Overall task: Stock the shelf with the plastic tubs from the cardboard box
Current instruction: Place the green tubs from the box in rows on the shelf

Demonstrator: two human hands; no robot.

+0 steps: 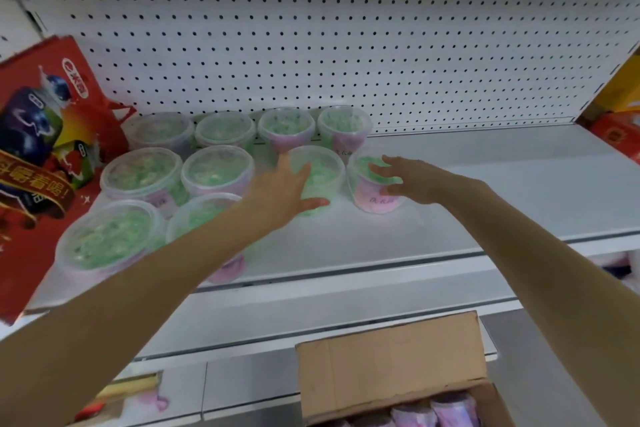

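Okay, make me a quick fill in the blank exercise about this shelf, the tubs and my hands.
1. Through their clear lids, the tubs on the shelf show ___ contents.
2. The left hand rests on one tub, and the right hand grips the neighbouring tub on its ___ side.
3. The cardboard box sits ___ the shelf, not above it.
4. The carton left of the tubs is mostly ___.

Missing words: green; right; below; red.
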